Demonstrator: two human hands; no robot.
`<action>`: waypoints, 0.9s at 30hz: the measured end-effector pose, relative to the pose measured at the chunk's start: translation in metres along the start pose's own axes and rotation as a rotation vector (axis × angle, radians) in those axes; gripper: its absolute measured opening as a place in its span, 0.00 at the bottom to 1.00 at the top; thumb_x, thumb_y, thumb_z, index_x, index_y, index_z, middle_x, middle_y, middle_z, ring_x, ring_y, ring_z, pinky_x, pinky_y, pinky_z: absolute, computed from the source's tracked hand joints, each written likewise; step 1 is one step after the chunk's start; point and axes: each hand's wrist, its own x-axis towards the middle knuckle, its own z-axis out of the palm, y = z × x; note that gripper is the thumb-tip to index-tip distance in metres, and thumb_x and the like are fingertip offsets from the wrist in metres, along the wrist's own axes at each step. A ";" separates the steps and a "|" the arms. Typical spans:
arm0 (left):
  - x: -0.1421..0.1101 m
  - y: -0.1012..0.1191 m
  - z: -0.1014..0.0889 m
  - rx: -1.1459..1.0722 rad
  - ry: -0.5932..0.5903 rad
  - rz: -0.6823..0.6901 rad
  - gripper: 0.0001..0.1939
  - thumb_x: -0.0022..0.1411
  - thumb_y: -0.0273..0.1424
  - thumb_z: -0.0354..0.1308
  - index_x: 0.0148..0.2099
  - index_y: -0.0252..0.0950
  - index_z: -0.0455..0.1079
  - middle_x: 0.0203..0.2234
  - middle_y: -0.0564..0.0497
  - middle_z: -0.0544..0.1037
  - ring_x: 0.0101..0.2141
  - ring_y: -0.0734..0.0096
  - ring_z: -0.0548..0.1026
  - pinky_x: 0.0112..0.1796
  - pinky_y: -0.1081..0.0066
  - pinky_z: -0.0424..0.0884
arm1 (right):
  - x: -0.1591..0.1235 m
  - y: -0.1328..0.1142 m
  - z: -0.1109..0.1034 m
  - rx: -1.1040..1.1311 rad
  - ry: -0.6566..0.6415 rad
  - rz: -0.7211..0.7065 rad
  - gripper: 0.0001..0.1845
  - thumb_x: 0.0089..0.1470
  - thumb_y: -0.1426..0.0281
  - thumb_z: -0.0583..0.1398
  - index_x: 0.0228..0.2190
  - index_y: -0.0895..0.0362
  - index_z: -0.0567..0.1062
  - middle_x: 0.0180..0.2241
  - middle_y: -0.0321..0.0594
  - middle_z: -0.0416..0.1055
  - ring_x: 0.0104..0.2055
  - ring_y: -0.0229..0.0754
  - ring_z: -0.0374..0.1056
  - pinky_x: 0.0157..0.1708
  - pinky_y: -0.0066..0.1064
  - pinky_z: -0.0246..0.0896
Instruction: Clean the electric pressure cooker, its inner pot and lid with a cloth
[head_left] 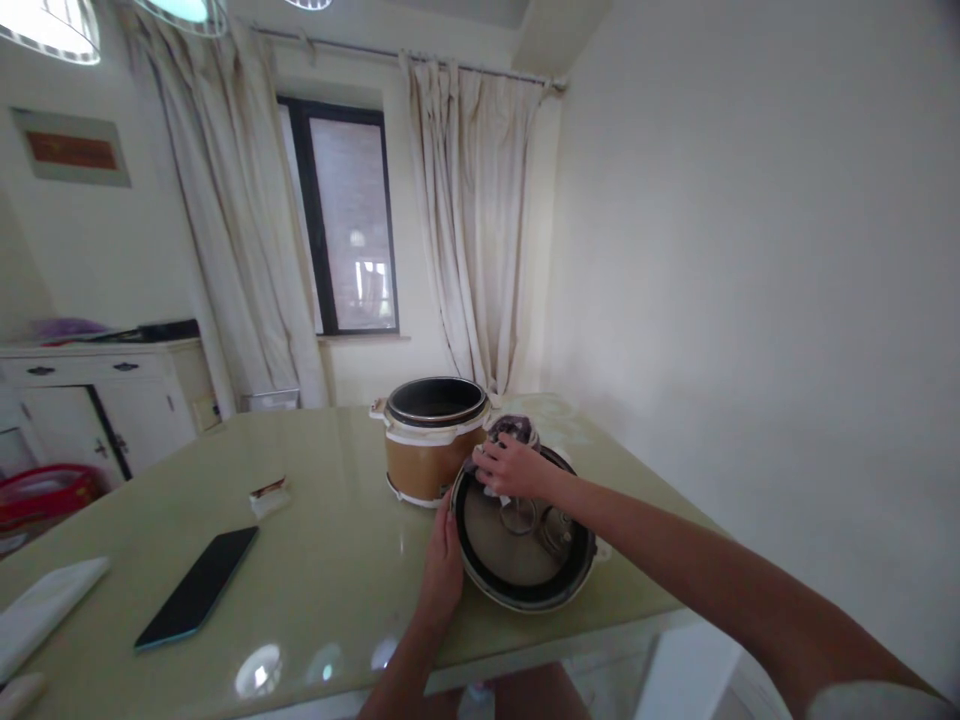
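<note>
A round pot lid (495, 545) is tilted up near the table's front edge, its grey metal inner side and dark rim facing me. My left hand (444, 560) grips the lid's left edge, the thumb side showing. With bent fingers, my right hand (514, 468) holds a dark, patterned cloth (517, 428) against the upper part of the lid's inner face. Just behind the lid stands an electric pressure cooker (420, 465), brown with a white rim and handles, uncovered, its dark inner pot showing. The lid and my hands hide its lower right side.
A black phone (199, 588) lies on the glossy greenish table (330, 560), with a small torn packet (268, 496) beyond it. At the far left are a white flat item (49, 610) and a red basket (49, 495). A white wall borders the right side.
</note>
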 end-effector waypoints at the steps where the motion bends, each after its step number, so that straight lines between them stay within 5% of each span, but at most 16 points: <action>1: 0.000 0.001 0.000 0.002 -0.003 0.005 0.30 0.78 0.48 0.40 0.71 0.38 0.64 0.69 0.42 0.68 0.70 0.59 0.63 0.70 0.53 0.59 | -0.003 0.001 0.000 0.017 -0.012 0.030 0.14 0.70 0.73 0.53 0.44 0.59 0.79 0.55 0.52 0.72 0.54 0.52 0.65 0.48 0.46 0.60; 5: -0.001 0.005 0.000 0.004 -0.024 0.024 0.30 0.78 0.48 0.39 0.71 0.39 0.63 0.69 0.43 0.68 0.70 0.59 0.63 0.70 0.53 0.59 | -0.023 0.009 -0.003 0.071 -0.128 0.190 0.10 0.65 0.73 0.59 0.44 0.59 0.80 0.55 0.55 0.71 0.54 0.55 0.65 0.49 0.48 0.61; 9: -0.003 0.008 0.001 -0.001 -0.008 0.037 0.29 0.78 0.48 0.39 0.70 0.39 0.63 0.68 0.42 0.70 0.69 0.59 0.64 0.69 0.51 0.59 | -0.048 0.015 -0.015 0.133 -0.277 0.377 0.16 0.50 0.71 0.70 0.43 0.59 0.81 0.57 0.58 0.69 0.55 0.60 0.65 0.51 0.48 0.63; 15: -0.006 0.013 0.005 -0.019 0.010 0.032 0.29 0.78 0.47 0.40 0.69 0.39 0.64 0.66 0.42 0.71 0.68 0.58 0.66 0.69 0.50 0.59 | -0.083 0.007 -0.036 0.255 -0.518 0.589 0.16 0.49 0.72 0.66 0.42 0.60 0.82 0.50 0.60 0.72 0.50 0.62 0.72 0.41 0.44 0.70; 20: -0.006 0.016 0.006 -0.037 0.000 0.028 0.28 0.78 0.46 0.40 0.70 0.39 0.64 0.66 0.42 0.71 0.68 0.58 0.66 0.69 0.50 0.58 | -0.096 -0.012 -0.038 0.368 -0.615 0.533 0.17 0.46 0.72 0.64 0.41 0.60 0.83 0.48 0.57 0.74 0.44 0.60 0.76 0.38 0.43 0.71; 27: -0.004 0.016 0.006 -0.021 0.009 0.012 0.29 0.78 0.48 0.40 0.68 0.39 0.65 0.65 0.42 0.72 0.67 0.59 0.68 0.68 0.52 0.61 | -0.068 -0.065 -0.024 0.596 -0.536 0.340 0.14 0.48 0.65 0.65 0.38 0.55 0.83 0.44 0.51 0.74 0.41 0.55 0.76 0.37 0.41 0.71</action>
